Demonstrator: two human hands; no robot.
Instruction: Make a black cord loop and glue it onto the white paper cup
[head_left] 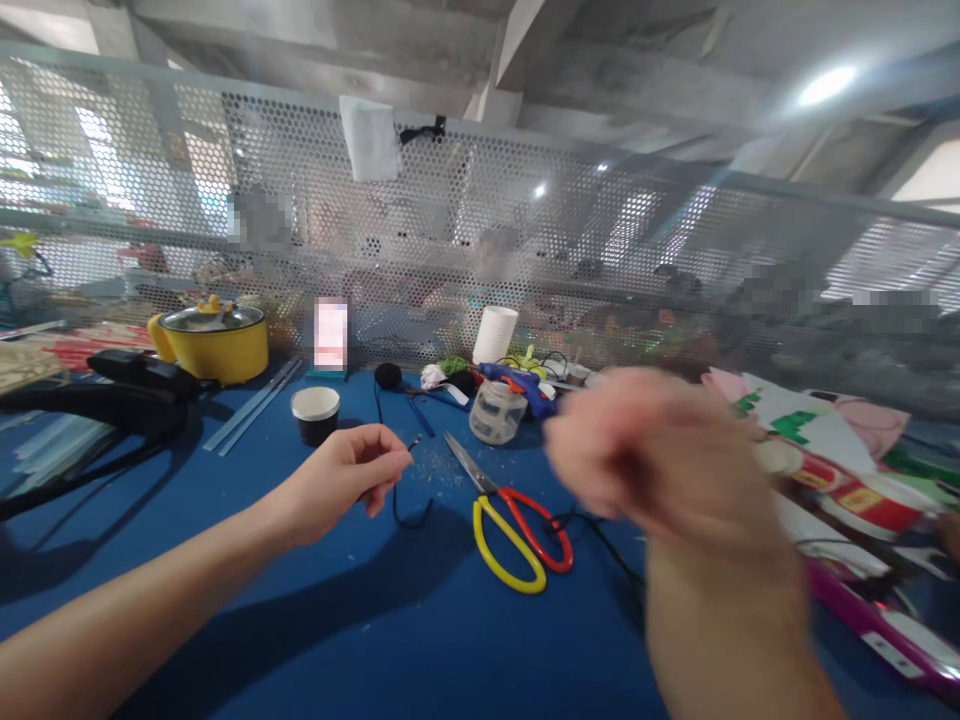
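My left hand [356, 470] pinches a thin black cord [409, 522]. One short end pokes up past the fingertips, and the rest hangs down and curls over the blue table. My right hand [637, 450] is raised at the right, smeared by motion; its fingers look curled, but anything in them cannot be made out. Between the hands lie scissors [517, 540] with one yellow and one red handle, blades pointing away from me. Just beyond my left hand stands a small black paper cup [316, 415] with a white inside.
A clear jar [497, 412] stands behind the scissors, beside a blue glue gun [525, 385]. Along the back are a lit phone [331, 335], a yellow pot [217, 345] and a perforated metal screen [420, 220]. A purple power strip [877, 625] lies right.
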